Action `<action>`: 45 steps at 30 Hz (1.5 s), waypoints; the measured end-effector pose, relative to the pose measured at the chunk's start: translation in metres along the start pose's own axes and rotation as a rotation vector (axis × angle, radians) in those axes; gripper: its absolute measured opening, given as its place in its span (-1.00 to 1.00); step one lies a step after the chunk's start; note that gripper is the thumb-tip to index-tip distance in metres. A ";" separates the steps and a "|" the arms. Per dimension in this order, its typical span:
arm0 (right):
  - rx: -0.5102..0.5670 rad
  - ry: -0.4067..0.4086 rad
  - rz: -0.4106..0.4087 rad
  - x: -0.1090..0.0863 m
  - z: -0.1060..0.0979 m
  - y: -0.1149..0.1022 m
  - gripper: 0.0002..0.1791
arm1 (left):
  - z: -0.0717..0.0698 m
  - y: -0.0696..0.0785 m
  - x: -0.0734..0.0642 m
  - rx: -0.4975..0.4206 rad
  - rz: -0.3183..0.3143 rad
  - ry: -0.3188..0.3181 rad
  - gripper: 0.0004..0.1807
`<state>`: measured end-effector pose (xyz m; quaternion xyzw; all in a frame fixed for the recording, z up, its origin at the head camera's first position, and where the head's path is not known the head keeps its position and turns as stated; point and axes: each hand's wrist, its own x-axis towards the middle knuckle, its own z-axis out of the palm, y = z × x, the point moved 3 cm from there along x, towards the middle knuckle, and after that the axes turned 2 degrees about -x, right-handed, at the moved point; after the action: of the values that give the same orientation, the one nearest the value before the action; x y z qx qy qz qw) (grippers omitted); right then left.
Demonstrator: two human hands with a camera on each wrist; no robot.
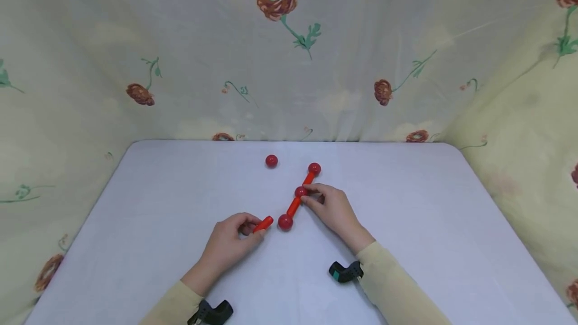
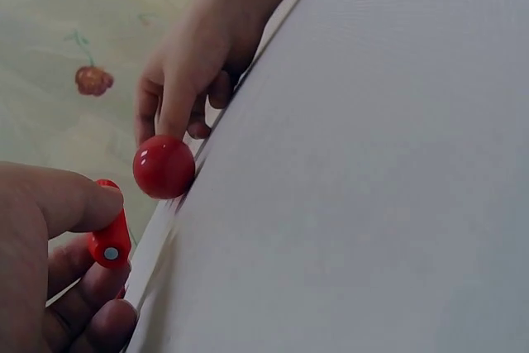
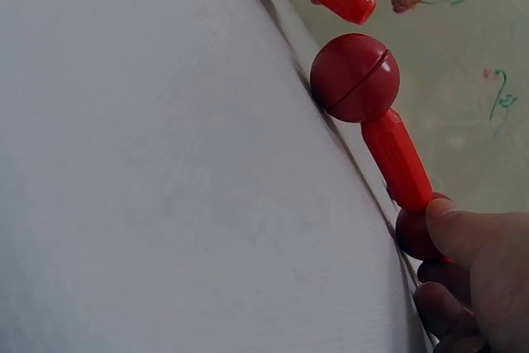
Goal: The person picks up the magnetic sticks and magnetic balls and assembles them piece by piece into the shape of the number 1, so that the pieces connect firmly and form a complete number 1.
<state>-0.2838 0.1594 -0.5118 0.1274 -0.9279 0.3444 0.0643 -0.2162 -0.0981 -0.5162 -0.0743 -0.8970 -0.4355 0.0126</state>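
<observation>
With left hand (image 1: pixel 231 240), pinches loose rod (image 1: pixel 264 224) between thumb and fingers; aims it at near ball (image 1: pixel 285 222) from just left, not touching. With right hand (image 1: pixel 333 208), holds middle ball (image 1: pixel 300 192) in a narrow grip of thumb and fingertips, halfway along a chain (image 1: pixel 295 203) slanting from near left to far right over white table (image 1: pixel 180 189). Cannot tell near ball's contact with the table.

Looks like lining up loose rod with near ball. To do well: brace middle ball firmly, so as not to swing the chain aside. Pinch loose rod back from its tip, leaving that end bare. Bring it in square to near ball's surface, gently, without twisting near rod (image 1: pixel 292 208) off its seat. Note pale disc (image 2: pixel 111 253) on loose rod's end in left wrist view; probably a magnet, so expect a snap close in.

Count four balls: near, middle and far ball (image 1: pixel 314 168) in the chain, plus loose ball (image 1: pixel 271 161) toward the table's far edge, left of far ball. Count three rods: near rod and far rod (image 1: pixel 309 178) in the chain, loose rod in left hand. Count two hands, with one dark device (image 1: pixel 345 272) at each wrist.
</observation>
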 end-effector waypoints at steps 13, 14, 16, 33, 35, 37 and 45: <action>0.008 0.020 0.024 -0.003 0.002 0.005 -0.60 | 0.005 0.002 -0.003 0.090 0.054 0.036 -0.80; 0.008 0.019 0.023 -0.003 0.002 0.005 -0.60 | 0.006 0.003 -0.003 0.094 0.058 0.038 -0.80; 0.008 0.019 0.024 -0.003 0.001 0.005 -0.59 | 0.007 0.003 -0.003 0.102 0.069 0.042 -0.80; 0.005 0.026 0.024 0.000 0.002 0.005 -0.59 | 0.015 0.013 -0.009 0.141 0.162 0.069 -0.82; 0.009 0.024 0.026 0.000 0.002 0.006 -0.59 | 0.016 0.014 -0.009 0.158 0.162 0.066 -0.81; 0.014 0.023 0.027 0.000 0.003 0.006 -0.59 | 0.016 0.015 -0.010 0.174 0.163 0.066 -0.81; 0.007 0.017 0.039 0.000 0.005 0.007 -0.59 | 0.019 0.016 -0.010 0.220 0.149 0.066 -0.81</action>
<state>-0.2859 0.1612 -0.5201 0.1064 -0.9283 0.3502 0.0651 -0.2035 -0.0746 -0.5159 -0.1245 -0.9305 -0.3345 0.0826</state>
